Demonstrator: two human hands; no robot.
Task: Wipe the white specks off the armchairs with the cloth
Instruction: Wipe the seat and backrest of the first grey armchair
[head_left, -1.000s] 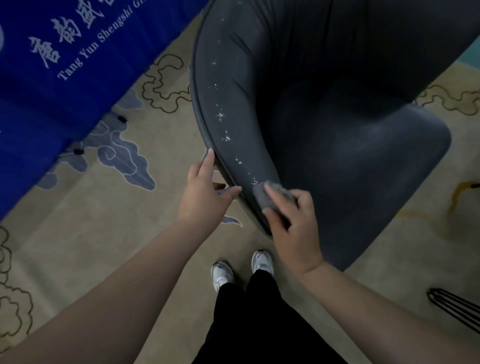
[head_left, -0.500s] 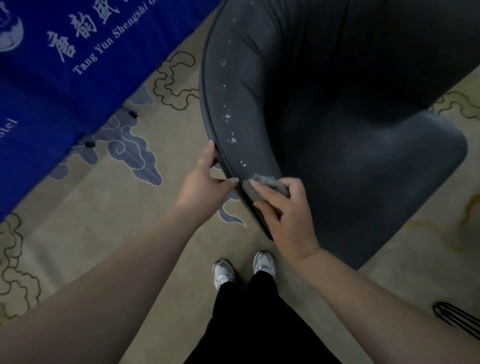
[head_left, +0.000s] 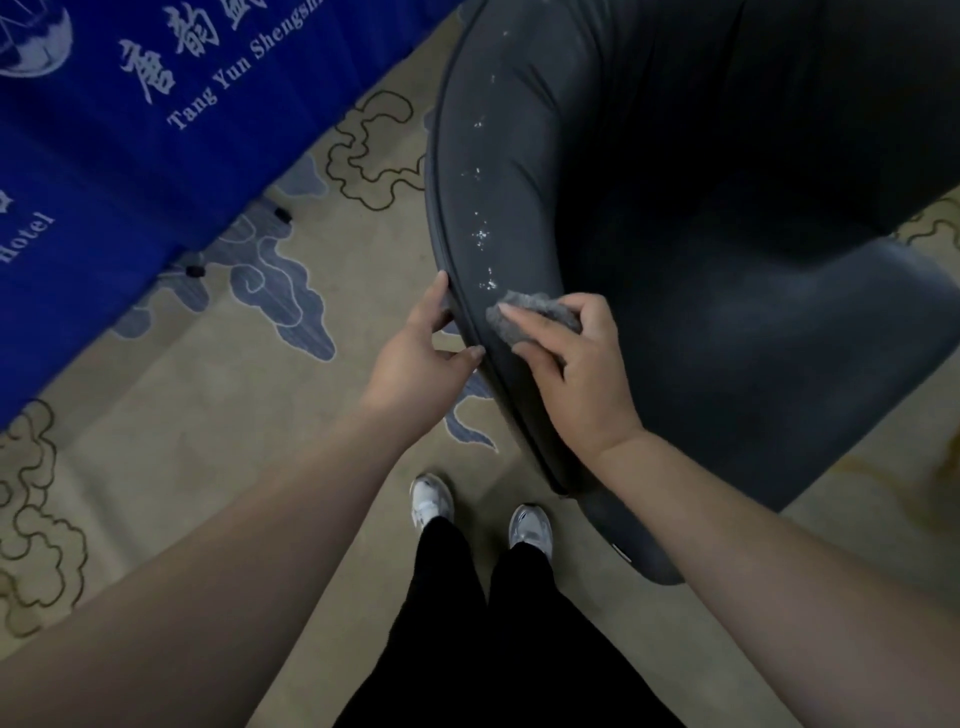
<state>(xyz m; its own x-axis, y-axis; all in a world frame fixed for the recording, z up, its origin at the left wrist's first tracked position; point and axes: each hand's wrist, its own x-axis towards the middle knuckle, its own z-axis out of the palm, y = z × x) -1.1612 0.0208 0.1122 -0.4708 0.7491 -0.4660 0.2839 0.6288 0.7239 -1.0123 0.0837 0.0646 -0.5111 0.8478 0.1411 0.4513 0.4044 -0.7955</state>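
Armchair (head_left: 701, 270) arm: the cloth (head_left: 530, 317), pinched in the right hand (head_left: 576, 374), has climbed farther along, clearing the near stretch; white specks (head_left: 483, 234) remain beyond. Left hand (head_left: 421, 358) still grips the rim.

Beige cloud-patterned carpet (head_left: 182, 467) beside a blue banner (head_left: 130, 156).

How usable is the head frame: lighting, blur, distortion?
Head view: dim and low in contrast, the dark armchair losing detail in its seat; white specks still stand out; no glare; wide-angle bending shows on the forearms; right hand with the cloth and left hand fairly sharp; banner text slightly soft.
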